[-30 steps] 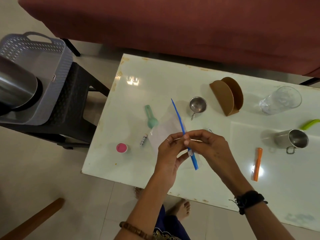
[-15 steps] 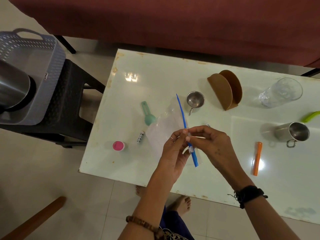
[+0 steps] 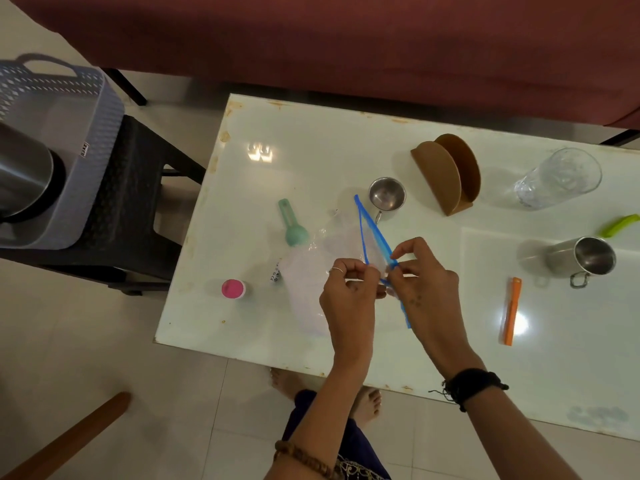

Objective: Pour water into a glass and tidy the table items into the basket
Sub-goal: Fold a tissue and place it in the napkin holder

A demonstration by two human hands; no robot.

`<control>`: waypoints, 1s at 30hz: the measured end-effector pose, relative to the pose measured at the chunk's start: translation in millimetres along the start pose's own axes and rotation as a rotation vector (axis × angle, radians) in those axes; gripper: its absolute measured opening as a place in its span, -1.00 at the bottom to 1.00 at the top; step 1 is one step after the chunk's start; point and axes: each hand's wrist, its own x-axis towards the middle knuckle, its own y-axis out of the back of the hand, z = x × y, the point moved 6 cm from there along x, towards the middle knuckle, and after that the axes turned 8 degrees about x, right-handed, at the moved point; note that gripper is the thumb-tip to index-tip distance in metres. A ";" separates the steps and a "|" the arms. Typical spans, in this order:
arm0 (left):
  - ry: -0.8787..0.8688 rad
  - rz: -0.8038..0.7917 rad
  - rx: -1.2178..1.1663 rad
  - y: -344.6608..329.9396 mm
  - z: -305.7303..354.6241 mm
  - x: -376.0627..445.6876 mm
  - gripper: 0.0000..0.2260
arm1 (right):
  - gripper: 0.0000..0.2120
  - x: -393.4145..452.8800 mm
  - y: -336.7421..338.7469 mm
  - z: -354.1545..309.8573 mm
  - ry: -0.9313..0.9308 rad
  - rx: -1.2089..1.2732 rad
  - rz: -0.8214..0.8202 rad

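A clear zip bag (image 3: 313, 271) with a blue zip strip is held above the white table (image 3: 311, 140). My left hand (image 3: 346, 292) pinches one side of the strip and my right hand (image 3: 420, 282) pinches the other, and the mouth gapes open between them. On the table lie a green scoop (image 3: 292, 225), a pink-capped little jar (image 3: 233, 289), a small white tube (image 3: 275, 273), a small steel cup (image 3: 387, 195), a steel mug (image 3: 585, 261), an orange clip (image 3: 510, 311), a green clip (image 3: 620, 225) and a clear glass (image 3: 557, 178). The grey basket (image 3: 86, 109) sits at left.
The basket rests on a black stool (image 3: 135, 188) and holds a steel jug (image 3: 20, 174). A brown napkin holder (image 3: 448, 171) stands at the table's back. A red sofa (image 3: 346, 39) runs behind the table. A wooden piece (image 3: 65, 441) crosses the floor at lower left.
The bag's blue strip was shut a second ago; my hands have pulled its two sides apart, so the mouth now gapes. The view has shifted a little to the right.
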 end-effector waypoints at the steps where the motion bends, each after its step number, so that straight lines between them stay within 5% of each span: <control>1: -0.023 0.010 0.020 1.4 0.3 -1.7 -0.88 | -0.88 0.8 0.5 0.2 0.000 0.004 0.015; 13: -0.065 -0.049 0.031 6.6 -6.3 -5.1 -0.83 | -0.69 13.6 -4.9 23.9 -0.136 -0.104 0.000; 22: -0.060 -0.191 0.088 0.2 -24.9 0.5 -0.92 | -0.87 17.4 -7.8 26.9 -0.067 -0.043 0.078; 30: -0.070 -0.360 0.987 -1.1 -89.6 37.3 -0.44 | -0.86 11.3 21.9 22.1 0.052 -0.017 0.209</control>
